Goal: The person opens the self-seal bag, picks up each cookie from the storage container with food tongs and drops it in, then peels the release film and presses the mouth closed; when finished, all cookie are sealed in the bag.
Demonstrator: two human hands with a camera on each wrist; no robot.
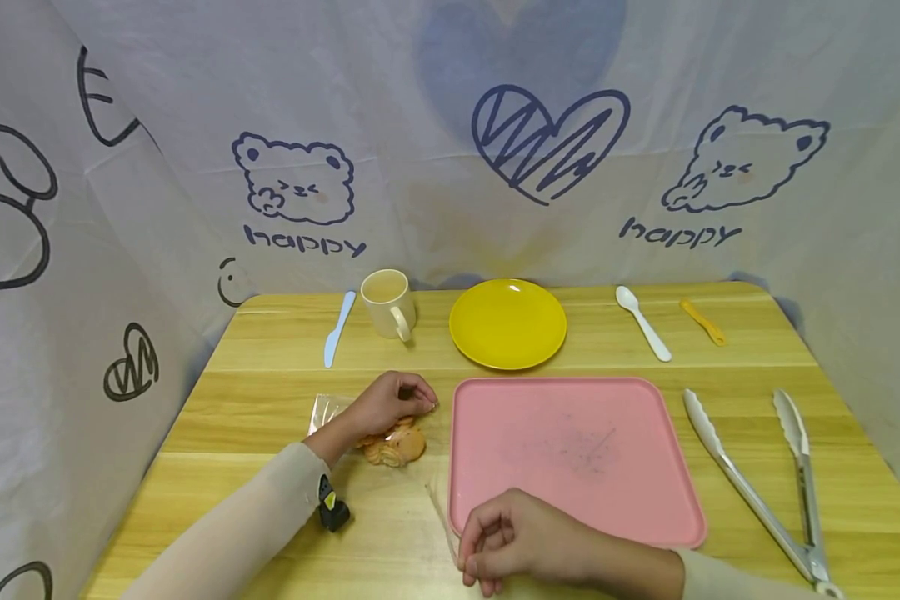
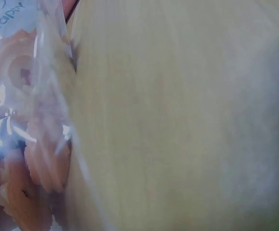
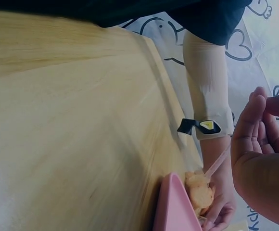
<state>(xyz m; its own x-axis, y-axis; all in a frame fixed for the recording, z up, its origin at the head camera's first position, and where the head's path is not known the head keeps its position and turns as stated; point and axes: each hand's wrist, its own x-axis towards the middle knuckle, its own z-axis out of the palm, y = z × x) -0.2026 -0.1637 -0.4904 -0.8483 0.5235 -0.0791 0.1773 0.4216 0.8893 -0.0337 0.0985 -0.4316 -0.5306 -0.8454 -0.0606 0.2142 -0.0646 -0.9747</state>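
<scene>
On the left half of the table lies a clear plastic bag (image 1: 328,410) of orange-brown, ruffled-edged cookies (image 1: 393,446). My left hand (image 1: 392,405) reaches over it and pinches its edge between thumb and fingers. Close up in the left wrist view, the cookies (image 2: 45,154) show through shiny film. Lower and to the right, near the tray's front-left corner, my right hand (image 1: 525,537) pinches a thin, clear strip (image 1: 441,518). That strip (image 3: 219,161) also shows between the two hands in the right wrist view. Whether it is attached to the bag I cannot tell.
A pink tray (image 1: 570,450) lies right of the bag, with metal tongs (image 1: 765,500) beyond it. Along the back are a blue knife (image 1: 339,329), cream mug (image 1: 387,304), yellow plate (image 1: 507,323), white spoon (image 1: 642,323) and small yellow utensil (image 1: 702,322).
</scene>
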